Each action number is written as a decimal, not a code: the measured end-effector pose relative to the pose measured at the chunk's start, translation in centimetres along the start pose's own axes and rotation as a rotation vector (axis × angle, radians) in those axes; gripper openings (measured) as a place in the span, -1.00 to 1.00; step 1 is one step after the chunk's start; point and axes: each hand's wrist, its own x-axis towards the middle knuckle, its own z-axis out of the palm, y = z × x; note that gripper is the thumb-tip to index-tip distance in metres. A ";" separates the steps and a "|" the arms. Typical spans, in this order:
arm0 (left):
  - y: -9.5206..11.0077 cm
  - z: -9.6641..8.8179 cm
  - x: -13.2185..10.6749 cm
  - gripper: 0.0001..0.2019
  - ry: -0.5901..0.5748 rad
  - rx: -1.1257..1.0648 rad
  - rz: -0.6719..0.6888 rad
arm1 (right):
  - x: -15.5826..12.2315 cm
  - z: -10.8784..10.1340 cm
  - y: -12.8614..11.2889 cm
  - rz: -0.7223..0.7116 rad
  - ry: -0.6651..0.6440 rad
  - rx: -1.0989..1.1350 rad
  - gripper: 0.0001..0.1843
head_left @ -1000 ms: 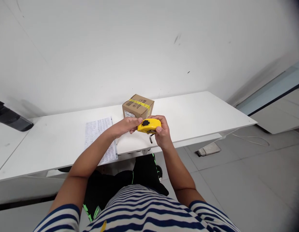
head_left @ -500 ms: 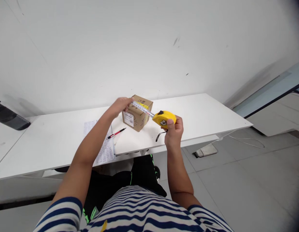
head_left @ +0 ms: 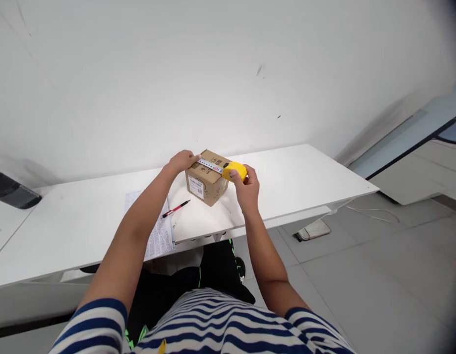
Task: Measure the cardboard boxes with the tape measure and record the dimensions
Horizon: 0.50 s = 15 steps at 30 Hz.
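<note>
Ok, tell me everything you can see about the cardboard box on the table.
The cardboard box is small, brown and closed, with a white label on its near-left side and dark print on top. It sits on the white table, corner toward the camera. A tape measure blade lies across its top, pinned by the left hand; the right hand holds the yellow case.

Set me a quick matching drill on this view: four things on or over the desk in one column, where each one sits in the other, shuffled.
Things:
1. tape measure case
2. tape blade
3. red pen
4. printed sheet

Places:
a. stretched across the top of the cardboard box
b. lying on the white desk left of the box
c. gripped in the right hand
d. at the desk's near edge, under the left forearm

Pairs: 1-c, 2-a, 3-b, 4-d
</note>
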 end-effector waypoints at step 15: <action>-2.6 -3.4 -7.1 -0.54 0.021 -0.713 0.061 | 8.4 -3.2 2.2 0.009 0.178 0.433 -0.58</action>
